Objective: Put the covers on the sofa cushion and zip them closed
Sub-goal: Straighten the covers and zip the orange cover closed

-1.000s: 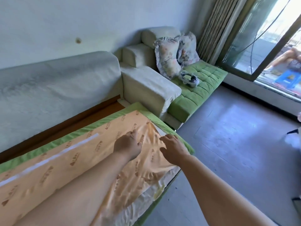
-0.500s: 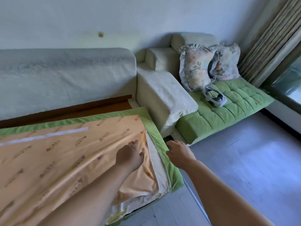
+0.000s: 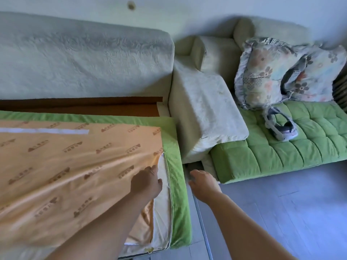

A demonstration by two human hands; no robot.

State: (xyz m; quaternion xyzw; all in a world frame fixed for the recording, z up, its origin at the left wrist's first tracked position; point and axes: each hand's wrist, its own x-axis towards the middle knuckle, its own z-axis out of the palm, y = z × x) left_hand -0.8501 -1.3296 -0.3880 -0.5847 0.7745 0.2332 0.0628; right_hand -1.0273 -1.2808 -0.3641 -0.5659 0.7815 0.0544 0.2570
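Cushion (image 3: 163, 194): flat on the sofa (image 3: 84, 59), right end beside the armrest (image 3: 206, 109).
Cover (image 3: 75, 166): on; zip (image 3: 162, 154) gaping at that end.
Left grip (image 3: 146, 182): on the flap edge, probably to close the gap; pinching or pressing, cannot tell.
Right grip (image 3: 203, 180): released, empty, beyond the end.

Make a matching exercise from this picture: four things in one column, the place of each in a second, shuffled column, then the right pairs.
Column A
1. left hand
2. right hand
3. floral pillows
4. white headset

Column B
a. lying on the green seat
b. on the orange cover, beside the open zip
c. propped upright against the sofa back
d. in the air above the floor, holding nothing

Pairs: 1-b, 2-d, 3-c, 4-a
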